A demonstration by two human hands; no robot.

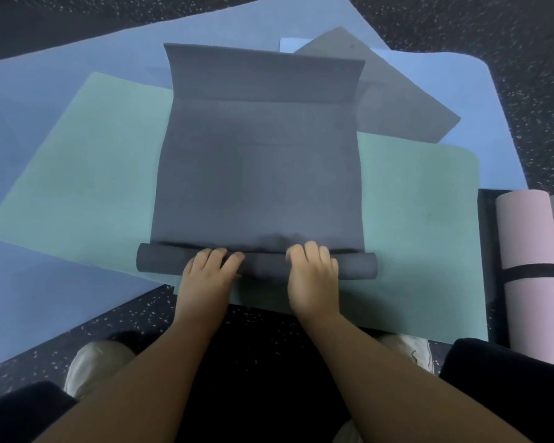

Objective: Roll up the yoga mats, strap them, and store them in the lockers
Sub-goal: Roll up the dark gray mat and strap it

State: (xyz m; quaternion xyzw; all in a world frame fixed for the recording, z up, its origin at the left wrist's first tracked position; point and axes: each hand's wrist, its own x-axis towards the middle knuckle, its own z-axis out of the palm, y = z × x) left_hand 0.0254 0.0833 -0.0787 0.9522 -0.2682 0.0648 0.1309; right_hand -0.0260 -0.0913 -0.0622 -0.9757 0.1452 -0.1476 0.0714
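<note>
step: rolling the dark grey mat (256, 174); roll only just begun, thin tube at the near edge, most of the mat flat ahead toward 12 o'clock.
roll (256, 263): lies across the view at 6 o'clock of the flat part, on top of the green mat (77, 174); both ends stick out past the hands.
left hand (210, 266): on the roll left of centre, fingers curled over the top, gripping it.
right hand (312, 268): same grip right of centre; the two hands are close together, ends of the roll unsupported.
far end: the mat's 12 o'clock edge is folded up and standing, not flat; my guess is it needs flattening before the roll reaches it.
technique: judgement only. Spread the hands wider, keep the tube tight, push evenly so the ends don't telescope; the left end looks slightly further out than the flat edge, so watch for skew.
underlay: blue mat (61, 100) and a lighter grey mat (403, 103) at 1 o'clock lie beneath; risk of dragging the green one along.
done already: pink rolled mat (528, 266) at 3 o'clock with a black strap (534, 271) round it.
lockers: not in view.
</note>
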